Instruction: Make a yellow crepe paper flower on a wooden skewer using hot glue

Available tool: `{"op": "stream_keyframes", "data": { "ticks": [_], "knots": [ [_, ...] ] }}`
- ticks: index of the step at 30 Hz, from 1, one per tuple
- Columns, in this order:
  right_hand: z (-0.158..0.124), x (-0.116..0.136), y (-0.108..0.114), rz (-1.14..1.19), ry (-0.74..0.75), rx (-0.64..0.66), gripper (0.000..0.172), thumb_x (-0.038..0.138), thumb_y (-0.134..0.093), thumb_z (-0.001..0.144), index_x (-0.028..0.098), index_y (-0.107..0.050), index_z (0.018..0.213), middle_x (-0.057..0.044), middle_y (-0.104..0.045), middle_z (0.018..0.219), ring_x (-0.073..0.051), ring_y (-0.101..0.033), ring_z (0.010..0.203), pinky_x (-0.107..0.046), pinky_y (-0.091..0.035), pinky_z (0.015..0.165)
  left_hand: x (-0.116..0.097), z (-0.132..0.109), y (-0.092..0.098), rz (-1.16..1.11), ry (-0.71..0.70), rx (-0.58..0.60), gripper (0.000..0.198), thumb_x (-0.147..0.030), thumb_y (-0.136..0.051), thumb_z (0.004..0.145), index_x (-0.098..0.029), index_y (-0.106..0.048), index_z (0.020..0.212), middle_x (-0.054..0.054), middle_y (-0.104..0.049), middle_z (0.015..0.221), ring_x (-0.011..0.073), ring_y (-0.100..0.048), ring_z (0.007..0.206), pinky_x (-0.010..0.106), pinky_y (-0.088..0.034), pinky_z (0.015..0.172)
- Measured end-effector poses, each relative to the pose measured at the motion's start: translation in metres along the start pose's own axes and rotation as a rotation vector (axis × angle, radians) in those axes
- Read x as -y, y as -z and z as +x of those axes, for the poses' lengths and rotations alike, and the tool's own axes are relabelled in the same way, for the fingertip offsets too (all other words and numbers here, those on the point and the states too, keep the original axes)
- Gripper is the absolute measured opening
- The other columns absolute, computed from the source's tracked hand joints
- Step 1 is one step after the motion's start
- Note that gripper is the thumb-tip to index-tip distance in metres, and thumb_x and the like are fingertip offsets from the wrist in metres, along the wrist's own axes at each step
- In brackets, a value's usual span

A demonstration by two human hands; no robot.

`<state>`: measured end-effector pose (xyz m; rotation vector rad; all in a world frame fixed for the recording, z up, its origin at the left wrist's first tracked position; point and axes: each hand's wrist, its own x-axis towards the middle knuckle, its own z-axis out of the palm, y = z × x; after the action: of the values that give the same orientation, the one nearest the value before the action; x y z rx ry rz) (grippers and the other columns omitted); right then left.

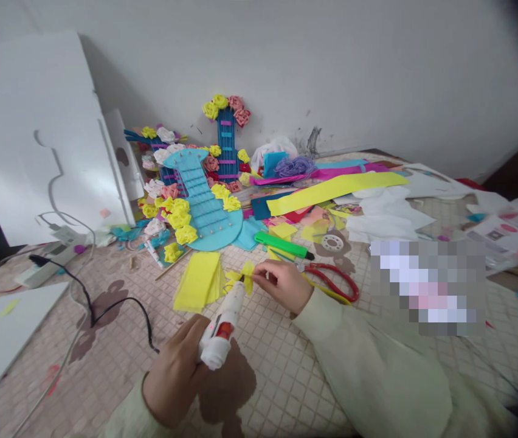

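My left hand (179, 365) is wrapped round a white hot glue gun (225, 328), whose dark nozzle points away from me. The nozzle tip meets a small yellow paper flower (245, 278). My right hand (284, 285) pinches the flower's right side between thumb and fingers. Left of the flower lies a stack of yellow crepe paper (199, 281). Just beyond my right hand are a green utility knife (281, 244) and red-handled scissors (334, 280), with the scissor blades partly hidden.
Behind stands a light-blue guitar-shaped cutout (204, 201) with strings and yellow paper roses (179, 222). A long yellow strip (336, 191) lies at the back right. A power strip (47, 264) and black cord (143, 304) are at left. One area at right is pixelated.
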<state>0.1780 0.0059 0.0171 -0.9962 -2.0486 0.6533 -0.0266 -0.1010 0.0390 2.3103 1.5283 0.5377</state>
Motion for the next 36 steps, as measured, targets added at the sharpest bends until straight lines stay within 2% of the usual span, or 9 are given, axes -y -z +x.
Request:
{"op": "stream_keyframes", "data": {
  "ticks": [8,14,28,36],
  "knots": [
    [-0.0007,-0.0002,0.0007,0.002,0.005,0.003,0.011,0.023,-0.053,0.077,0.015,-0.058,0.071,0.000,-0.059,0.064,-0.007,-0.045,0.050,-0.019,-0.034,0.050,0.0042,-0.0027,-0.0065,-0.036,-0.029,-0.029,0.014,-0.026,-0.037,0.081,-0.018,-0.048,0.075,0.002,-0.052,0.069,0.0158,-0.050,0.062,0.027,-0.038,0.055],
    [-0.0001,-0.0002,-0.0002,-0.005,0.010,0.004,0.012,0.023,-0.053,0.077,0.015,-0.058,0.071,0.000,-0.058,0.064,-0.008,-0.045,0.051,-0.019,-0.034,0.051,0.0032,-0.0017,-0.0052,-0.037,-0.027,-0.012,0.011,-0.021,-0.038,0.079,-0.018,-0.047,0.074,0.002,-0.052,0.068,0.0154,-0.049,0.061,0.026,-0.038,0.055],
    [-0.0007,-0.0008,-0.0010,-0.011,0.021,0.009,0.013,0.025,-0.052,0.078,0.015,-0.058,0.071,-0.001,-0.060,0.066,-0.008,-0.047,0.052,-0.020,-0.035,0.052,0.0026,-0.0026,-0.0092,-0.081,-0.018,0.002,0.009,-0.022,-0.038,0.076,-0.018,-0.046,0.075,0.002,-0.051,0.070,0.0168,-0.049,0.062,0.029,-0.038,0.056],
    [-0.0009,0.0009,0.0003,-0.016,0.005,0.012,0.014,0.026,-0.052,0.078,0.015,-0.058,0.071,-0.001,-0.059,0.065,-0.009,-0.047,0.051,-0.020,-0.035,0.051,0.0016,-0.0024,-0.0066,-0.011,-0.006,-0.028,0.012,-0.023,-0.038,0.079,-0.018,-0.048,0.073,0.003,-0.053,0.068,0.0166,-0.051,0.062,0.028,-0.040,0.055]
  ]
}}
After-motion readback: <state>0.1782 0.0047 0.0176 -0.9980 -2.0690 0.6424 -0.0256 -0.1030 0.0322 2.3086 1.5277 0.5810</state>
